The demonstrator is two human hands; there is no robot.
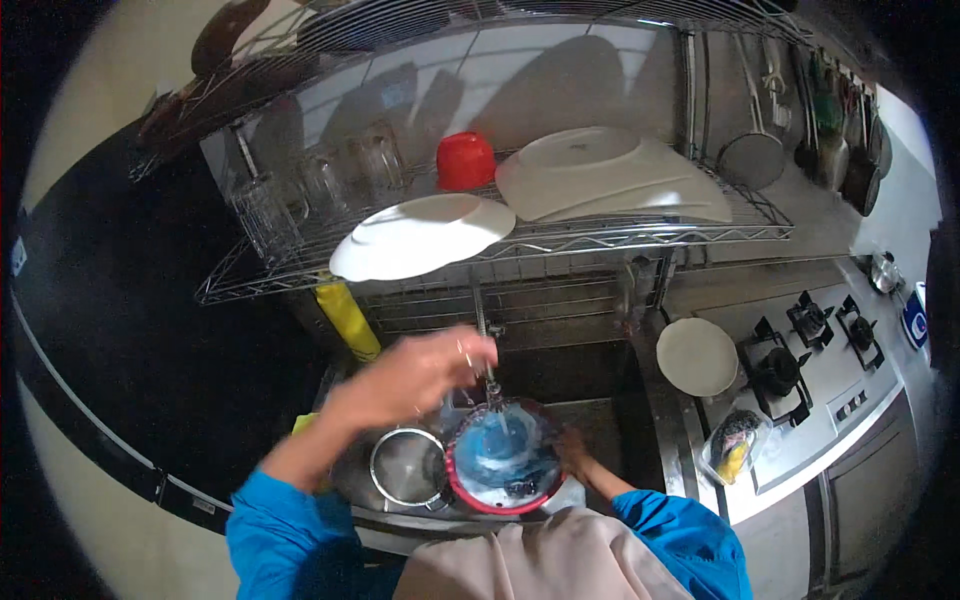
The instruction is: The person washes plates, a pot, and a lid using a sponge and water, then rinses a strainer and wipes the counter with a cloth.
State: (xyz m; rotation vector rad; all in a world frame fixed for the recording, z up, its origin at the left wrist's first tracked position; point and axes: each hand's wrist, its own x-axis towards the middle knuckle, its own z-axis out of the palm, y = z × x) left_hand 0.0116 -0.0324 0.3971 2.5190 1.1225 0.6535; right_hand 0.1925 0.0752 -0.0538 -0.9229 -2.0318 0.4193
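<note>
Red-rimmed basin: at the sink, under the running tap; bluish, sudsy contents; likely heavy with water, slippery, best held by opposite rims.
Left hand: beside the tap, blurred, fingers curled (whether clamped, cannot tell).
Right hand: at the basin's right side; finger closure cannot be told.
Round metal vessel: just left of the basin.

Hard shadows on wall; left grip blurred (edges bowed).
</note>
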